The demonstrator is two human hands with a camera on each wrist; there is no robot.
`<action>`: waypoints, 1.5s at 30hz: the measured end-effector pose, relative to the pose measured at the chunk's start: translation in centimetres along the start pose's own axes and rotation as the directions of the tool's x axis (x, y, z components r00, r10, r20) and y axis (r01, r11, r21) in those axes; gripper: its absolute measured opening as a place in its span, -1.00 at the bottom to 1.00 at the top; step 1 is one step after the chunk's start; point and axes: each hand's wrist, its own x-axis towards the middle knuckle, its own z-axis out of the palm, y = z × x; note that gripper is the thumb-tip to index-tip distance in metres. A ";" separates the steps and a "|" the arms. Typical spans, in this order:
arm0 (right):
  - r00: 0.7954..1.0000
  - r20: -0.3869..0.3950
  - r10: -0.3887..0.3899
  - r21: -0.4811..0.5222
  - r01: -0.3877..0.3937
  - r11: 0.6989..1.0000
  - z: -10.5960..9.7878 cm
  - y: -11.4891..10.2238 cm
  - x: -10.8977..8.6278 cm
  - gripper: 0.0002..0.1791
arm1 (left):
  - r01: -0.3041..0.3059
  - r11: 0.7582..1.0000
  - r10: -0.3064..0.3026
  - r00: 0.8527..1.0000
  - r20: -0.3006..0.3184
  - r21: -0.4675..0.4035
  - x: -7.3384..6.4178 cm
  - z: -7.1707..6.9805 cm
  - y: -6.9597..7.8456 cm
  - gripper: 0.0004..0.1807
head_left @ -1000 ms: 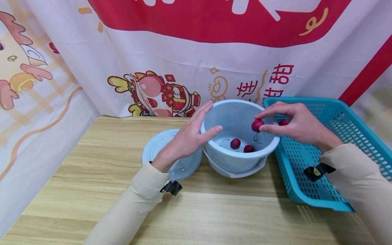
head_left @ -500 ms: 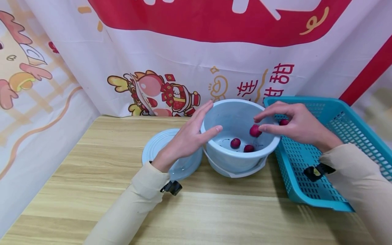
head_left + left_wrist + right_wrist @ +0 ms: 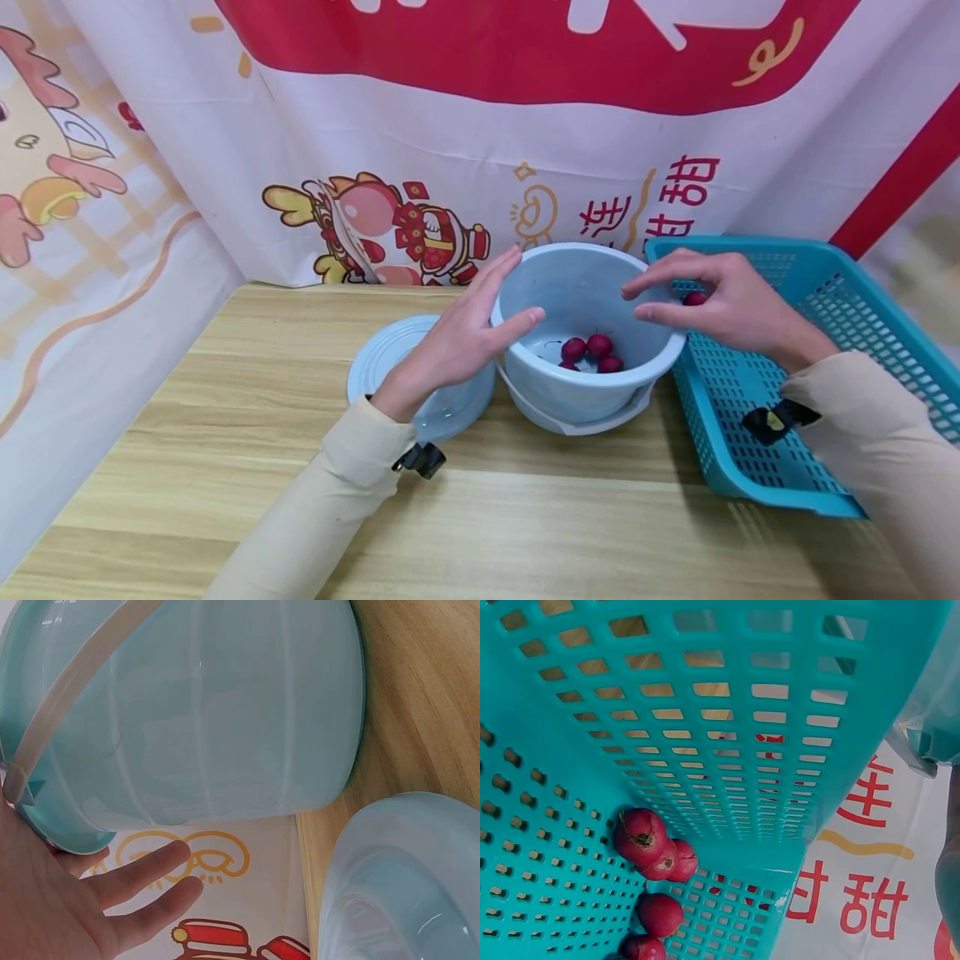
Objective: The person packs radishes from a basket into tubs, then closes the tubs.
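A light blue bucket (image 3: 573,392) stands on the table with several red radishes (image 3: 599,346) at its bottom. My left hand (image 3: 468,337) rests at its left rim, thumb over the edge and fingers extended outside. In the left wrist view, two fingers (image 3: 154,900) stick out straight beside the bucket wall. Above the bucket's right rim, my right hand (image 3: 723,300) hovers with thumb and forefinger apart and nothing between them. A teal basket (image 3: 705,433) lies under that hand. More radishes (image 3: 660,915) sit in its far corner in the right wrist view, mostly hidden by the hand in the head view.
Left of the bucket, a round light blue lid (image 3: 382,350) lies flat on the wooden table (image 3: 187,450), partly under my left forearm. The bucket's handle (image 3: 577,429) hangs down in front. A printed cloth (image 3: 420,133) hangs behind everything.
My right thumb and forefinger have let go of a radish. It has dropped to the bucket's bottom among the others, and one has shifted. My left hand has stayed at the rim.
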 end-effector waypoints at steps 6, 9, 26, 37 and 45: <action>1.000 0.002 0.015 0.044 -0.015 0.999 -0.5 0.0 0.2 -0.54 | 0.002 1.000 -0.002 1.000 0.000 0.001 -0.1 0.0 0.1 -0.07; 1.000 -0.013 0.020 0.072 -0.019 0.997 -1.1 0.1 0.3 -0.51 | 0.004 1.000 -0.004 1.000 -0.003 0.001 -0.1 0.0 0.1 -0.07; 0.962 -0.096 0.256 0.073 -0.249 0.966 -6.0 7.3 -0.1 -0.40 | 0.016 1.000 -0.016 1.000 0.002 -0.007 -0.2 0.0 0.3 -0.05; 0.896 -0.109 0.430 0.197 -0.405 0.893 -6.3 11.9 -0.5 -0.33 | 0.013 1.000 -0.013 1.000 0.001 -0.007 -0.2 0.0 0.1 -0.06; 0.858 -0.038 0.513 0.071 -0.509 0.858 -6.7 14.6 -1.2 -0.07 | 0.014 1.000 -0.013 1.000 0.004 -0.016 -0.2 0.0 0.2 -0.06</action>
